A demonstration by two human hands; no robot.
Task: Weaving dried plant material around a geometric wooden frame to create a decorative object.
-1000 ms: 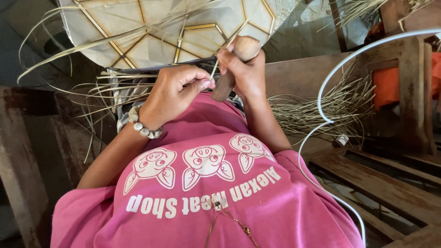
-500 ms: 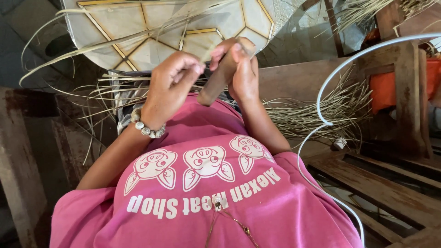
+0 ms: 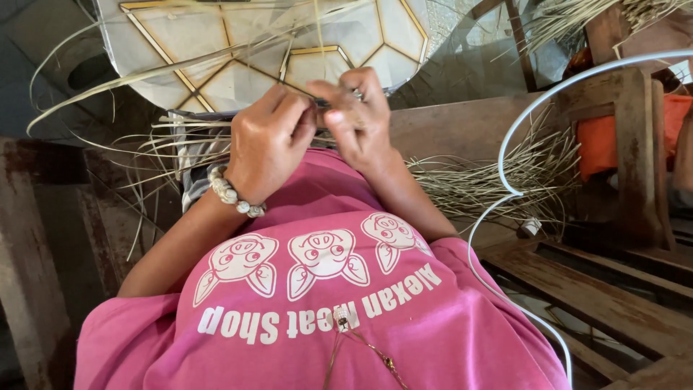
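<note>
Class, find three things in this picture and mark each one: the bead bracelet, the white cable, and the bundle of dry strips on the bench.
bead bracelet (image 3: 229, 195), head view, on the beads at the left wrist.
white cable (image 3: 505, 144), head view, on its curved upper loop.
bundle of dry strips (image 3: 498, 177), head view, on the middle of the pile.

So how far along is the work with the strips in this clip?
Done: a white paneled piece with yellowish edging looks largely formed. In hand: the left hand and right hand meet in front of it, pinching a thin pale strip; what else they grip is hidden. Left: a loose bundle of strips lies unused on the wooden bench.
</note>
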